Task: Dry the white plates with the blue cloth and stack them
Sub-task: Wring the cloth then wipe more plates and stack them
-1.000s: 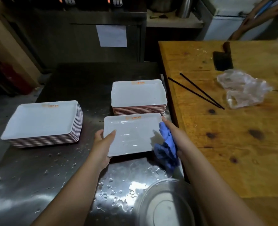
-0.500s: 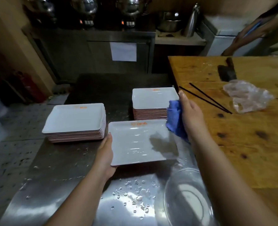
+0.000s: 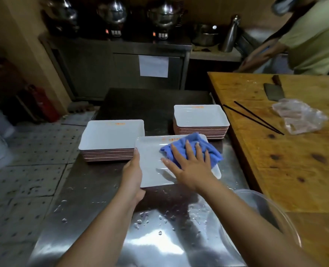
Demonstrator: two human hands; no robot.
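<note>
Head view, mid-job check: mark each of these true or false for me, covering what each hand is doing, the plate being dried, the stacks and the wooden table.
1. The right hand presses the blue cloth flat onto the plate. True.
2. The left hand rests idle on the steel counter. False: it holds the plate's left edge.
3. Two stacks of white plates stand beyond the held plate, the left stack and the right stack. True.
4. The black chopsticks lie on the right stack. False: they lie on the wooden table.
5. The steel counter is dry. False: water drops show near the camera.
</note>
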